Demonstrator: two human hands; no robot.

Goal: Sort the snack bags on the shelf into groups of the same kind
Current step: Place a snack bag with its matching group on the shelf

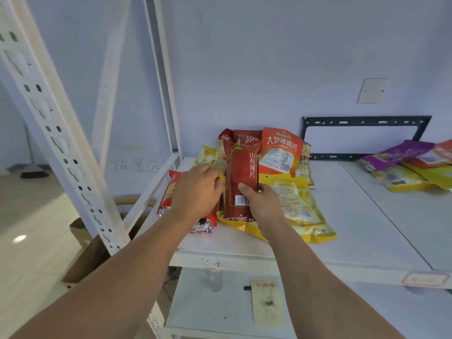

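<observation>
At the far left a white slotted shelf upright (61, 143) slants across the view, with a brown paper bag (83, 243) on the floor behind it. The white shelf (354, 216) carries a pile of snack bags near its left end. Leftmost in that pile lies a red bag (168, 192) with a silver crimped edge, partly under the left hand (195, 192). That hand rests palm-down on the pile, fingers curled over the bags at the left edge of the tall dark red bag; whether its grip is closed on anything cannot be told, since the fingertips are hidden.

The dark red bag (241, 172) stands upright in the middle, barcode side toward the camera, white characters running down its face. The right hand (263, 204) has its grip closed around the bag's lower right part, thumb pressed on the front just above the barcode, fingers wrapped behind. Behind it stand another dark red bag (244, 138) and an orange bag (278, 152), tilted up. Yellow bags (298, 201) lie flat beneath and to the right of the right hand.

Well apart, at the shelf's right end, lies a second cluster: a purple bag (396, 154) across yellow bags (401, 179), an orange one at the frame edge. A black metal bracket (364, 121) is on the wall behind.
</observation>
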